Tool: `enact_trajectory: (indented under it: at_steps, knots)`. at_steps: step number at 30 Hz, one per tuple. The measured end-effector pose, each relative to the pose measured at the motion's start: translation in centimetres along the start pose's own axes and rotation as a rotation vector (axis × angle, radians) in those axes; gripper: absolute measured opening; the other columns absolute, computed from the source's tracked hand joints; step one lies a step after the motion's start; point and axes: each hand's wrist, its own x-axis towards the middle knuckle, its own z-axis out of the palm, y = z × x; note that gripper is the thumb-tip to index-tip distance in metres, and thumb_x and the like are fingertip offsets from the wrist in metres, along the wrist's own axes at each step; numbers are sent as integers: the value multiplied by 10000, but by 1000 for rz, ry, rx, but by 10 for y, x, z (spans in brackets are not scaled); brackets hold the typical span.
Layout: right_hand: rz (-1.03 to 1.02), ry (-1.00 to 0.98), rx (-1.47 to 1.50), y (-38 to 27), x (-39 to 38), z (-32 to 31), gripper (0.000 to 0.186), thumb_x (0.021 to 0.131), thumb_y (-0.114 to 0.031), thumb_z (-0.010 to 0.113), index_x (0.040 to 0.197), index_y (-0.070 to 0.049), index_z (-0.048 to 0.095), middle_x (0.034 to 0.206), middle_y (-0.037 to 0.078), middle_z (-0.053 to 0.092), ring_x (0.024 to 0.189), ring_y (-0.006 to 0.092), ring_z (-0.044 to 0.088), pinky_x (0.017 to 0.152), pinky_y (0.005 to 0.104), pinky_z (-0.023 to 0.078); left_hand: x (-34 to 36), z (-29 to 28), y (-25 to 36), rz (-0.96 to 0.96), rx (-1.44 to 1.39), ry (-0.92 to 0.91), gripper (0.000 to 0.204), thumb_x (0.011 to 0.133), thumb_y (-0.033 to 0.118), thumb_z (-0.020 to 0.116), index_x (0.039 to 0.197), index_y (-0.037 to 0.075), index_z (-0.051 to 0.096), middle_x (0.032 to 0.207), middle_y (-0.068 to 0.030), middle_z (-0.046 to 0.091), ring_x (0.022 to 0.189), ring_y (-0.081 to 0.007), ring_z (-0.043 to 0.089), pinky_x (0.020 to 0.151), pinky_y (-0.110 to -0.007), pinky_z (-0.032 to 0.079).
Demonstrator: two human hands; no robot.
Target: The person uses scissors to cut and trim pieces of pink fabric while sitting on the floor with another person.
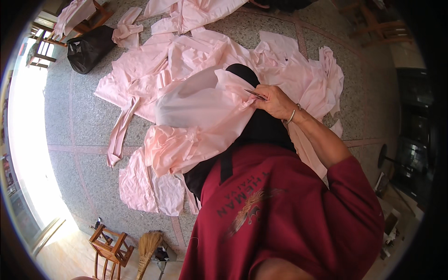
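My right hand (276, 101), with a bracelet on its wrist, is closed around small metal thread snips (255, 94). Their pointed blades stick out to the left, against a gathered edge of thin pale pink cloth (200, 105). This cloth lies over my lap and black trousers (266, 123), sheer enough for dark shapes to show through. Bunched folds of it hang at its lower left. I do not see my left hand; whether it is beneath the cloth I cannot make out.
More pink cloth pieces (135, 70) spread over the speckled stone floor (93, 135) around me. A black plastic bag (91, 50) stands at the far left. Near left are a small wooden stool (111, 245) and a straw broom (148, 247). Wooden furniture (380, 30) stands far right.
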Motion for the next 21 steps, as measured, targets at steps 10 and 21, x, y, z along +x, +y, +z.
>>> enact_trajectory:
  at_steps: [10, 21]
  knots:
    - [-3, 12, 33, -1, -2, 0, 164, 865, -148, 705, 928, -2, 665, 782, 87, 584, 739, 197, 555, 704, 320, 445, 2, -1, 2, 21, -23, -4, 157, 781, -68, 602, 894, 25, 660, 894, -63, 627, 811, -202, 623, 657, -339, 510]
    - [12, 5, 46, -2, -3, 1, 144, 862, -129, 710, 911, -1, 665, 787, 58, 592, 756, 158, 562, 711, 292, 450, 3, 0, 5, 37, -39, -10, 178, 778, -82, 594, 895, 26, 671, 900, -53, 635, 796, -185, 625, 631, -323, 516]
